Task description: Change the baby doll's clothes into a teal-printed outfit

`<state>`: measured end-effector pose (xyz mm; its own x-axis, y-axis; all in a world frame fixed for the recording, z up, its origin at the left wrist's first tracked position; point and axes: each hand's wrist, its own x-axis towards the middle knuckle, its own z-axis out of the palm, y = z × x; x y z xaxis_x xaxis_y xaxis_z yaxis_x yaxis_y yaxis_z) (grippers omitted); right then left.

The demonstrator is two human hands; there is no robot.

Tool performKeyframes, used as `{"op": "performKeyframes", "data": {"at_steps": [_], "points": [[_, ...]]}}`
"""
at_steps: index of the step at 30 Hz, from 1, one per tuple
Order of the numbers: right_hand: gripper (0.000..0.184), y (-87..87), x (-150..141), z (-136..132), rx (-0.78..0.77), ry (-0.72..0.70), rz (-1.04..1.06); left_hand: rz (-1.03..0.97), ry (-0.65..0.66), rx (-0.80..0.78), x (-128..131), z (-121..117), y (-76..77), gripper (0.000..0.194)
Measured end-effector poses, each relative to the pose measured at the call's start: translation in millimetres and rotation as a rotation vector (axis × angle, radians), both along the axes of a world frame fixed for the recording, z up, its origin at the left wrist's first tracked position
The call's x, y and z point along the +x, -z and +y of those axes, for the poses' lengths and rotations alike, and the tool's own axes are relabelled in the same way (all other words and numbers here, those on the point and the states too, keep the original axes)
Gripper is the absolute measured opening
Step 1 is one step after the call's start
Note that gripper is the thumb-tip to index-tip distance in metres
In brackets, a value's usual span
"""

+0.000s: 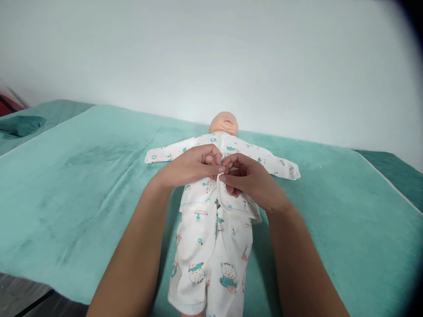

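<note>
A baby doll (218,121) lies on its back, head at the far end, arms stretched out to both sides. It wears a white printed jacket (198,193) and matching white trousers (228,259). At the jacket's front opening, my left hand (198,163) pinches the fabric edge from the left. From the right, my right hand (246,176) grips the other front edge, its fingertips meeting those of the left. The lower part of the jacket front hangs slightly apart below my fingers. Any fastener between the fingertips is hidden.
A green towel-like cover (99,189) lies under the doll, with a darker green cloth (393,171) beyond its side edges. A pale wall (211,57) rises behind. Something red (8,105) shows at far left. Dark floor (26,295) is visible at lower left.
</note>
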<state>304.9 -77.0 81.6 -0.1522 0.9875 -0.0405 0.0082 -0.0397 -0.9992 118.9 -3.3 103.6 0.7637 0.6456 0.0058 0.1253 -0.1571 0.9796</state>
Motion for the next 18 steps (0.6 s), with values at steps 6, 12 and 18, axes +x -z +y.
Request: {"op": "performKeyframes", "data": {"at_steps": [6, 12, 18], "points": [[0.022, 0.1, 0.1, -0.7, 0.008, 0.009, 0.032, -0.05, 0.028, -0.006, -3.8, 4.3, 4.8, 0.016], [0.018, 4.8, 1.8, 0.8, 0.063, -0.025, 0.081, -0.12, 0.046, -0.02, -5.4, 11.4, 10.7, 0.018], [0.014, 5.6, 2.5, 2.0, 0.07, -0.028, 0.093, -0.115, 0.049, -0.038, -5.0, 12.4, 11.5, 0.018]]}}
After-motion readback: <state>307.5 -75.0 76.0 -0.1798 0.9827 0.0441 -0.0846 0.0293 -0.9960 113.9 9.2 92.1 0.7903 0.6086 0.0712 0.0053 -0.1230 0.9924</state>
